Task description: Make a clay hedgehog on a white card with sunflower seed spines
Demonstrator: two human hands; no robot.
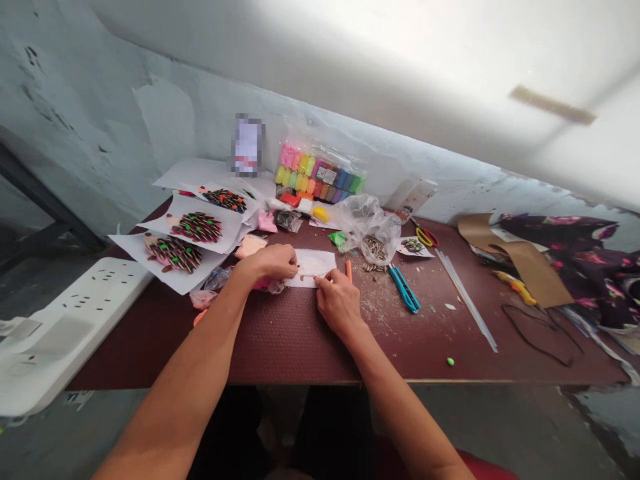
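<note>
A small white card (325,260) with a pale shape lies centrally. At its nine o'clock, the left hand (279,261) bunches its fingers, contents unclear; at four, the right hand (341,301) curls, fingertips touching it. Seeds (375,247) sit at two.

White paper sheet (327,259), one, small, rectangular; lying flat on the dark red textured tabletop (295,340), long sides running left to right, partly covered at its left end and lower right. Pale, cream-coloured shape (313,265), one, low and rounded, on the middle of the sheet; material unclear. Small brown pieces (301,277), along the shape's lower edge; exact count and form too small to tell.
</note>
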